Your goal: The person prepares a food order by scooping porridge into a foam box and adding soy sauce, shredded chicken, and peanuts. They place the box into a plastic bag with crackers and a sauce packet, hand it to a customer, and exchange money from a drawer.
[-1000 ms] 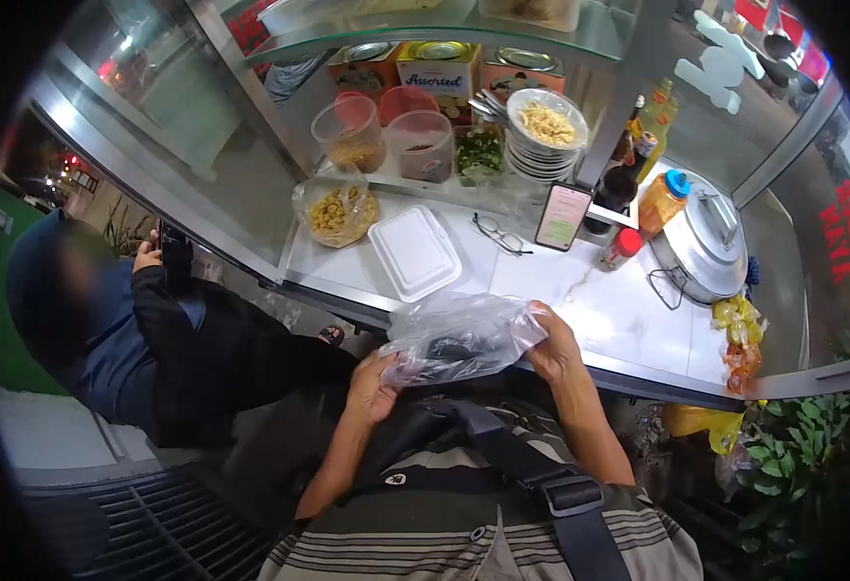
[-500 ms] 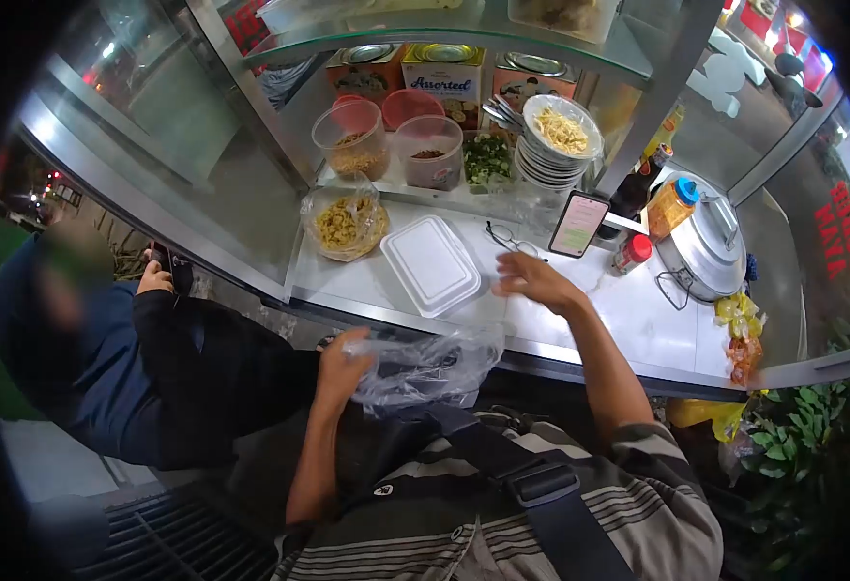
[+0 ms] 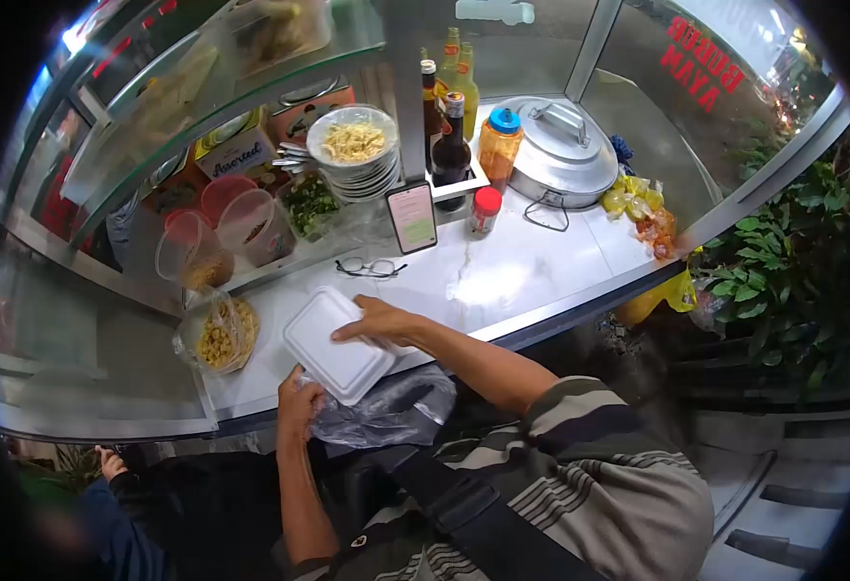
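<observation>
A closed white takeaway box point(image 3: 323, 344) lies at the counter's front edge, its lower corner overlapping the mouth of a clear plastic bag point(image 3: 396, 407). My right hand point(image 3: 377, 321) grips the box from its right side, thumb across the lid and fingers hidden behind the rim. Below the box's left corner, my left hand point(image 3: 299, 402) is closed on the bag's edge. The bag hangs in front of the counter, near my shirt. Beyond the box rest a pair of eyeglasses point(image 3: 372, 268) and an upright phone point(image 3: 412, 218) with its screen lit.
A bag of yellowish snacks point(image 3: 224, 334) sits left of the box. Behind are stacked plates point(image 3: 362, 174), plastic tubs point(image 3: 251, 229), sauce bottles point(image 3: 452, 145), a red-capped jar point(image 3: 485, 210) and a lidded metal pot point(image 3: 561, 155). Another person's hand point(image 3: 110, 463) shows at lower left.
My right hand has come down onto the box and gripped it. The box has moved toward the bag, which my left hand still holds. The view has turned right.
</observation>
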{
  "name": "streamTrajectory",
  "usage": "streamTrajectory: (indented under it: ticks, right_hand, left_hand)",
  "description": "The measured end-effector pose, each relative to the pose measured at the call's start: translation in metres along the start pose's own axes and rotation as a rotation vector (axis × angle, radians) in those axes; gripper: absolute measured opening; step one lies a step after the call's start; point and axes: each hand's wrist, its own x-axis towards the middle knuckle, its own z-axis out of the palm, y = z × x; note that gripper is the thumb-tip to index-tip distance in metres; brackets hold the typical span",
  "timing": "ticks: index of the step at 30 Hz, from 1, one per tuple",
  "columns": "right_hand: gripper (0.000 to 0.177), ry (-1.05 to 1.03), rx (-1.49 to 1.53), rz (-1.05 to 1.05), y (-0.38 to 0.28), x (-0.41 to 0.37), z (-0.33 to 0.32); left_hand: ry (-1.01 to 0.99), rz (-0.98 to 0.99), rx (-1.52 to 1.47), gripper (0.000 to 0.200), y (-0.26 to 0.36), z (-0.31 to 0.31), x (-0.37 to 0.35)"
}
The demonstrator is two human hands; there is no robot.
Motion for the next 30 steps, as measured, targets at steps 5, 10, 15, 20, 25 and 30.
streamTrajectory:
  ticks: [5, 10, 15, 20, 25, 30]
  right_hand:
    - [0.057, 0.125, 0.61, -0.119, -0.002, -0.108, -0.108]
    - [0.05, 0.449, 0.402, -0.326, -0.033, -0.253, -0.23]
    - [0.057, 0.328, 0.439, -0.236, -0.035, -0.356, -0.287]
    - [0.058, 0.179, 0.488, -0.063, -0.027, -0.36, -0.296]
    - [0.055, 0.219, 0.327, 0.018, 0.01, -0.267, -0.326]
    - [0.054, 0.257, 0.351, -0.173, 0.021, -0.204, -0.306]
  left_hand:
    - [-0.246, 0.213, 0.039, 0.049, 0.062, 0.112, -0.021]
    - [-0.092, 0.342, 0.277, 0.03, 0.137, 0.238, -0.013]
    - [0.054, 0.769, 0.271, 0.026, 0.172, 0.334, -0.03]
    - [0.115, 0.975, 0.35, 0.028, 0.16, 0.378, -0.059]
    - [-0.163, 0.833, 0.516, 0.029, 0.083, 0.391, -0.068]
    - [-0.773, 0.544, 0.658, 0.064, 0.06, 0.43, -0.052]
